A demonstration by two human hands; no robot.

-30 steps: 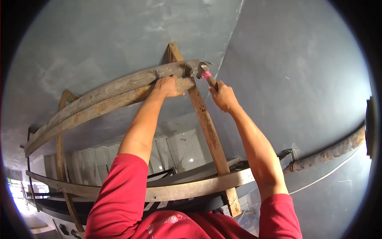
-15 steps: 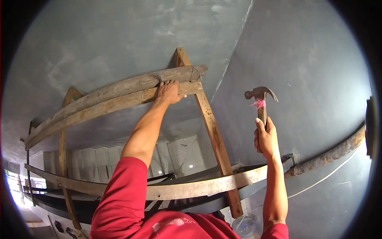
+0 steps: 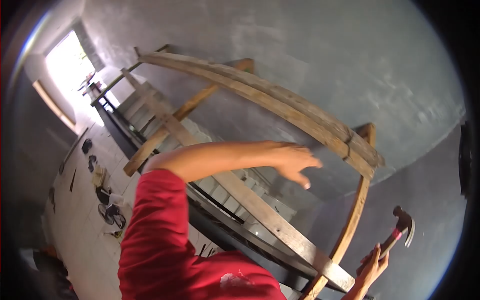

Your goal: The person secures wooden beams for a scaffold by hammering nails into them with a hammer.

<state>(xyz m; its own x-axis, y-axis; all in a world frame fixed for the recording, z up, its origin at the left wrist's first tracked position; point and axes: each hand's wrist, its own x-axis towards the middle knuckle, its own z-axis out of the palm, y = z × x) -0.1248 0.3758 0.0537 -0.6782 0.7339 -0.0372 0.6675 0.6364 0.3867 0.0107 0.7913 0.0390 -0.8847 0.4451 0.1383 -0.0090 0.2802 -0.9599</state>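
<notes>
My left hand is off the wood, fingers apart and empty, in front of the gap below the upper beams. Two long weathered beams run side by side along the top of the wooden frame. In my right hand, at the lower right, is the wooden handle of a claw hammer with pink string below its head. The hammer is beside an upright post. A lower plank crosses below my left forearm.
A bright doorway shows at the upper left. Tools, a fan and dark items lie on the tiled floor. Grey walls stand behind the frame and at the right. A dark metal structure runs below the lower plank.
The view has swung left and tilted, bringing the floor and doorway in. My left hand has let go of the beams. The hammer in my right hand now appears lower and farther right.
</notes>
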